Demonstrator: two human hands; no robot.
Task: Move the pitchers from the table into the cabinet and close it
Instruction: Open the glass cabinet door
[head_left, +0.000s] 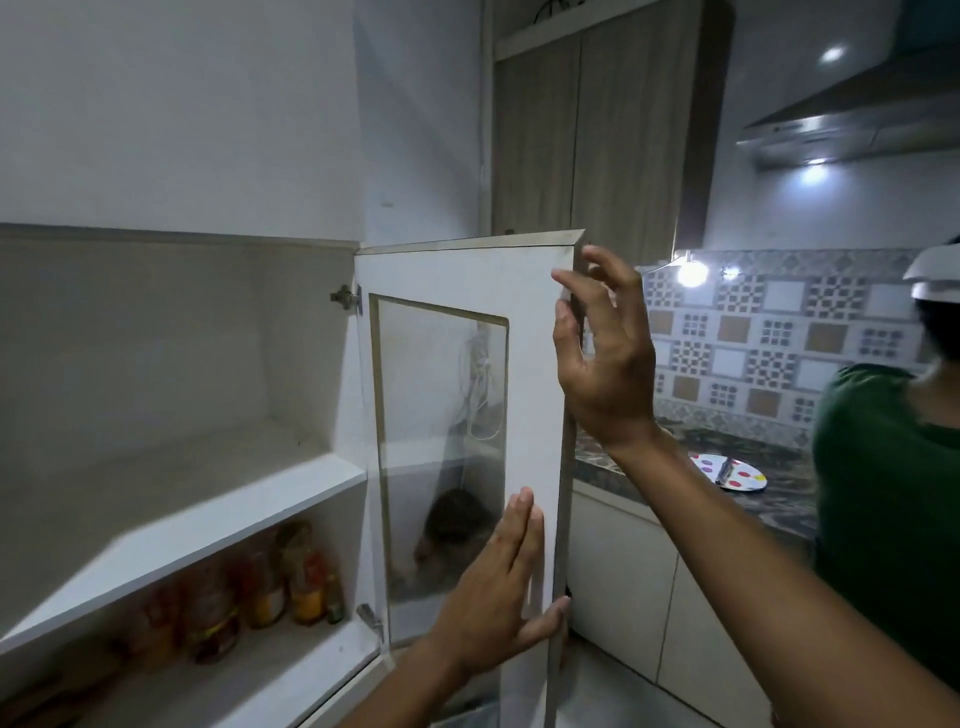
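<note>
The cabinet door (530, 395) is white. The wall tiles (769, 338) have brown, white and checkered squares. The plate (727, 470) has colourful dots.

You're at a cabinet door (524, 395) of smooth matt white laminate with a clear glass pane (441, 467) — metal hinges (347, 298), glossy patterned tiles (769, 338), dark polished stone countertop (769, 467).

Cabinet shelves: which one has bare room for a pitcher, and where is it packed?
The upper shelf is bare from the back wall to the hinge side. The lower shelf is crowded with jars and bottles along the back; only its front strip is free. Both hands, left and right, are on the open door.
</note>
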